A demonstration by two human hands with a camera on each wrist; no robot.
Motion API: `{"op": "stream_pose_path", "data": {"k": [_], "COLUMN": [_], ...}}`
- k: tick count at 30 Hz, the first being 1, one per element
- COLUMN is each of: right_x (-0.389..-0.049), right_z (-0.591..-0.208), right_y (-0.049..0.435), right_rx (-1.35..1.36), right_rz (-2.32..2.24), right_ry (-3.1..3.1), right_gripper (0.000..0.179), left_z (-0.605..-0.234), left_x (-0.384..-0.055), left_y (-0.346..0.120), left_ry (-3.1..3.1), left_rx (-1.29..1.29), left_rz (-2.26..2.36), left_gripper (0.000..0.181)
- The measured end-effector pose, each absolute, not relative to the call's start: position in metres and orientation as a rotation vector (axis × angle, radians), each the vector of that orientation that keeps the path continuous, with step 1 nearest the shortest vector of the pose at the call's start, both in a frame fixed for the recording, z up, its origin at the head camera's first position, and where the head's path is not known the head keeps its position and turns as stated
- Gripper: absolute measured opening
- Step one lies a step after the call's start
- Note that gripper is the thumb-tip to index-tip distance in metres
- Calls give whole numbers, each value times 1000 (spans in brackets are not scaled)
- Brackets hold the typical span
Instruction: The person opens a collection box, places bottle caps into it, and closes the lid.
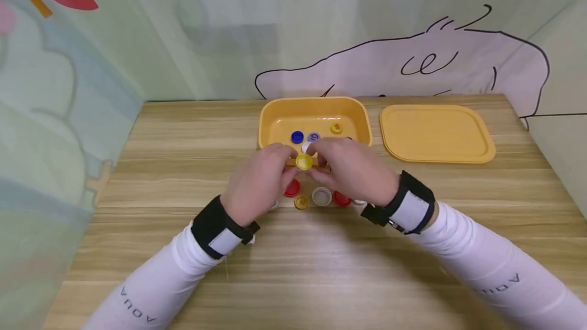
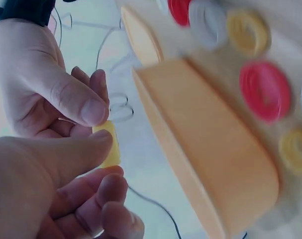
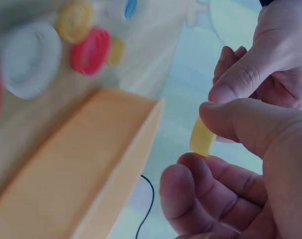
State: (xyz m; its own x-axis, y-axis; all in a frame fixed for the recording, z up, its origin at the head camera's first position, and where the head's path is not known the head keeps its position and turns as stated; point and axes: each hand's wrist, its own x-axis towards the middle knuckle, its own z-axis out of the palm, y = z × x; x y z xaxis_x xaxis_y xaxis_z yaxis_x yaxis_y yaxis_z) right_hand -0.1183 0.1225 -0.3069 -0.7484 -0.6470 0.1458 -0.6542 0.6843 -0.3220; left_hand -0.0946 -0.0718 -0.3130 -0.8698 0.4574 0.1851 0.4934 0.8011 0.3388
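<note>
Between my two hands is a small yellow bottle cap (image 1: 303, 161), raised at the front rim of the yellow box (image 1: 316, 100). My left hand (image 1: 261, 180) pinches its left side between thumb and fingers. From the other side, my right hand (image 1: 357, 169) pinches it the same way. In the left wrist view the cap (image 2: 112, 149) is seen edge-on, partly covered by the thumbs. Inside the box lie a blue cap (image 1: 297, 137), a yellow cap (image 1: 337, 128) and a few others, some partly hidden behind the right hand.
In front of the box, on the wooden table (image 1: 183, 136), lie several caps, among them a red cap (image 1: 292, 188), a yellow cap (image 1: 301, 202) and a white cap (image 1: 322, 196). A flat yellow lid (image 1: 437, 134) lies right of the box. A printed curtain (image 1: 206, 29) hangs behind the table.
</note>
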Motion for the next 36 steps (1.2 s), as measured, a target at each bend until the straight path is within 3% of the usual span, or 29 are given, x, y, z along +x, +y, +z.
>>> {"op": "stream_pose_path", "data": {"k": [16,36], "right_x": [-177,-185], "right_z": [-326,-343], "right_y": [79,69], "right_rx": [881,781], "right_rz": [572,618], "right_ry": [-2987,-3104], "right_gripper": [33,35], "left_z": [-323,-342], "left_x": [-150,-159], "left_y": [-88,-91], "left_ry": [-3051,-3083], "left_rx": [-470,-410], "left_rz": [-461,-386], "left_gripper": [32,33]}}
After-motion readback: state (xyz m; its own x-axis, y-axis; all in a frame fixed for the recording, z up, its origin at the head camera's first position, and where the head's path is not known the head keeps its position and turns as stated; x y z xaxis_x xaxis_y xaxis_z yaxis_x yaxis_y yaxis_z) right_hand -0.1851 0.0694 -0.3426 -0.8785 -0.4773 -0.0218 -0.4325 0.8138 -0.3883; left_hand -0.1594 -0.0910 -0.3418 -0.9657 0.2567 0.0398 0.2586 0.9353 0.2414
